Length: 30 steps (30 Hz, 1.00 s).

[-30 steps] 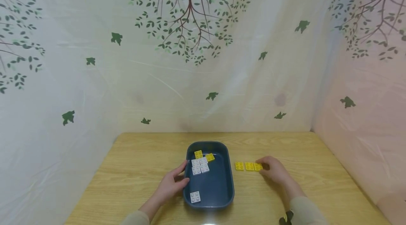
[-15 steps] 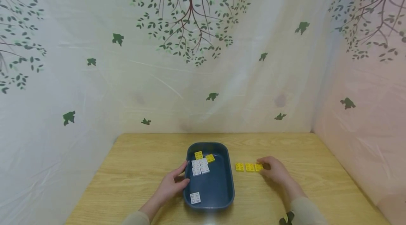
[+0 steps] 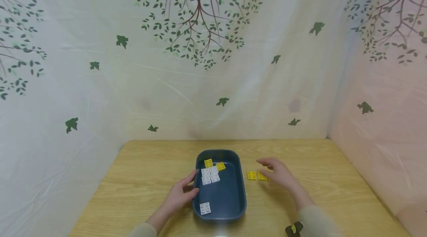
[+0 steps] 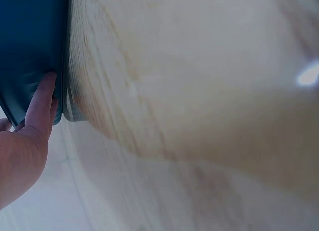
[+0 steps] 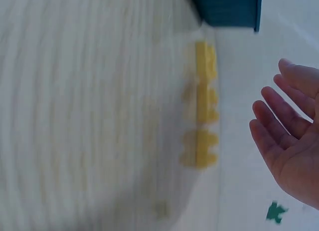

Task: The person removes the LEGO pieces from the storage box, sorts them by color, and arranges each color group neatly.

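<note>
Stud tops on the bricks: any lettering too small to read. Surface — wood-grain table [image 3: 110,192], glare at its near edge, six o'clock. Room: whitish sheet [image 3: 166,92] behind and to the sides, pinkish toward three o'clock, bearing leafy branches [image 3: 199,3] from twelve o'clock and scattered green bird-like shapes [image 3: 122,41]. Dark blue tray [image 3: 228,196] stands on the table, long sides running twelve to six; clock below taken from its centre. Left hand [image 3: 179,194] at nine o'clock, touching the tray's side, thumb and forefinger spread apart along it. Inside: two yellow bricks [image 3: 208,163] at eleven and twelve, white cluster [image 3: 206,180] at ten to eleven, lone white brick [image 3: 205,208] at seven. Outside, at three: row of three yellow bricks [image 3: 251,175], the outermost mostly hidden in the head view, visible though blurred in the right wrist view. Right hand [image 3: 279,173] over the row's outer end — thumb and fingers apart, holding nothing. Right cuff pale, dark item [image 3: 293,229] beside it.
</note>
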{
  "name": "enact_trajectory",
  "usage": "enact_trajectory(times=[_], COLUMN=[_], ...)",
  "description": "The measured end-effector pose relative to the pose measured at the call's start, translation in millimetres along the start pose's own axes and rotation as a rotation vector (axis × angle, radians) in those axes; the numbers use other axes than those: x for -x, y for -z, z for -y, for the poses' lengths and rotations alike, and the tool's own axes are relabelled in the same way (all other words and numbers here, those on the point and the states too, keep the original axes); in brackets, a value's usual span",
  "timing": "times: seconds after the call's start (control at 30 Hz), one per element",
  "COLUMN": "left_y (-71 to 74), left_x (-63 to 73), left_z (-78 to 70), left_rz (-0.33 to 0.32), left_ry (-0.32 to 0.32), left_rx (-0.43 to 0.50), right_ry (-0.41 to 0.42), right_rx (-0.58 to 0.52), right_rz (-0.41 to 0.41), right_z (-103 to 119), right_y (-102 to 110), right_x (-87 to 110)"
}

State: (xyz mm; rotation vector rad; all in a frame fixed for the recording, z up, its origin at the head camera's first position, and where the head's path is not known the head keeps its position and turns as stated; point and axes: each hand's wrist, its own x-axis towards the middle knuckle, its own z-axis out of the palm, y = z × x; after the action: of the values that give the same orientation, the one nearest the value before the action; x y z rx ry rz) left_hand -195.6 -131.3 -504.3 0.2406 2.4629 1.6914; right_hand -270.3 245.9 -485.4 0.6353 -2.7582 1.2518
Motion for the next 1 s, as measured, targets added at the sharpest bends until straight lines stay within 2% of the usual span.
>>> enact_trajectory(times=[0.23, 0.4, 0.53, 0.67, 0.8, 1.0], left_y=[1.0, 1.3, 1.2, 1.1, 1.0, 1.4], left_x=[-0.8, -0.3, -0.6, -0.7, -0.3, 1.0], left_z=[2.2, 1.9, 2.1, 2.4, 2.1, 0.6], left_rz=[-0.002, 0.000, -0.002, -0.004, -0.003, -0.001], left_ry=[0.007, 0.005, 0.001, -0.005, -0.005, 0.007], left_rx=[-0.020, -0.024, -0.024, -0.026, -0.026, -0.016], right_ry=[0.087, 0.056, 0.068, 0.106, 0.089, 0.053], right_rx=[-0.099, -0.121, -0.078, -0.021, -0.020, -0.045], right_rz=[0.031, 0.060, 0.110, 0.167, 0.207, 0.214], right_z=[24.8, 52.1, 67.6, 73.8, 78.8, 83.5], right_y=[-20.1, -39.1, -53.4, -66.5, -76.0, -87.7], right_x=[-17.0, -31.0, -41.7, -51.3, -58.4, -67.2])
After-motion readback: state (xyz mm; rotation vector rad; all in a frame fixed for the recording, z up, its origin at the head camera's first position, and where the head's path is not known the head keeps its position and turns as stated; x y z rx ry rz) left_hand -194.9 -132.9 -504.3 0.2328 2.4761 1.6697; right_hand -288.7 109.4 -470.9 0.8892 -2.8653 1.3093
